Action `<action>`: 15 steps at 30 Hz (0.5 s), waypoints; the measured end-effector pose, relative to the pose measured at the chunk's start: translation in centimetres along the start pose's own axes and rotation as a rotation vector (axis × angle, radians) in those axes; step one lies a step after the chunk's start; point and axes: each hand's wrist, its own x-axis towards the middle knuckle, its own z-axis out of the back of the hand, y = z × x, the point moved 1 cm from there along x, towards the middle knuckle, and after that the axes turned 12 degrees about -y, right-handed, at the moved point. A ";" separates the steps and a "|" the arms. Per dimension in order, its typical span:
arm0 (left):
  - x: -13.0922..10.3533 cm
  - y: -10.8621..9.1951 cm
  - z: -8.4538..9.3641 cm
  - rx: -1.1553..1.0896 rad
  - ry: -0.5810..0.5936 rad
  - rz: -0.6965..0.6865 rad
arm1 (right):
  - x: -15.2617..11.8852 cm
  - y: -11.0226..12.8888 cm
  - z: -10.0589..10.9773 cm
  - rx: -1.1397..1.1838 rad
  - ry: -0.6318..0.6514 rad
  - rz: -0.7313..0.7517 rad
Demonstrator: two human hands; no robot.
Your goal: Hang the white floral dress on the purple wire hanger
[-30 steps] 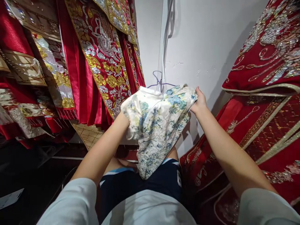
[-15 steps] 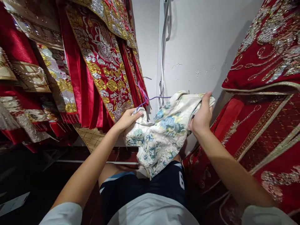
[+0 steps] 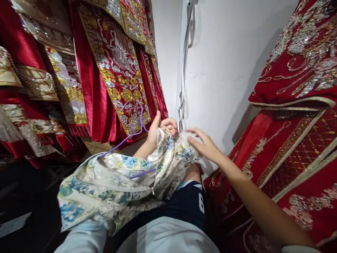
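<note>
A cream garment (image 3: 105, 191) with blue and green flowers lies draped over my left forearm and lap. A thin purple hanger (image 3: 123, 140) sticks out of its upper opening, its hook towards the red costumes. My left hand (image 3: 161, 128) emerges past the garment's far edge, thumb raised and apart, fingers loosely curled with no cloth visible in them. My right hand (image 3: 206, 144) is at the right end of the cloth, its fingers stretched out and slightly blurred. Its thumb is by the fabric edge; whether it touches is unclear. A small white zipper pull (image 3: 153, 190) hangs on the garment.
Red costumes with gold and silver embroidery (image 3: 118, 70) hang on the left. More beaded red clothing (image 3: 295, 116) hangs on the right. Between them is a white wall (image 3: 221, 52) with a vertical strip and cables (image 3: 182, 70). A pale card (image 3: 14, 225) lies at lower left.
The garment has turned and come down to the left, over my left forearm. My left hand has let go of its edge; my right hand has released it and moved left.
</note>
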 end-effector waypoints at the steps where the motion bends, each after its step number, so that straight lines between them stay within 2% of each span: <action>1: -0.6 -0.4 -0.5 0.008 0.000 0.007 | 0.1 -1.1 0.0 0.069 0.059 -0.098; 3: -1.5 -1.2 -1.0 0.045 -0.024 -0.010 | -0.5 -2.4 0.1 0.225 0.106 -0.242; 6: -1.8 -2.0 -0.7 0.076 -0.055 -0.067 | -1.8 -2.7 0.8 0.398 0.022 -0.337; 9: -1.0 -2.0 0.3 0.052 -0.070 -0.119 | -2.3 -2.2 1.6 0.507 -0.073 -0.433; 10: -0.5 -1.9 0.8 0.051 -0.081 -0.131 | -2.2 -2.0 1.9 0.532 -0.149 -0.465; 12: 0.2 -1.5 2.1 0.068 -0.104 -0.135 | -1.8 -1.9 2.7 0.561 -0.397 -0.488; 15: 0.5 -0.4 4.8 0.112 -0.117 -0.022 | -0.6 -2.6 4.6 0.596 -0.803 -0.413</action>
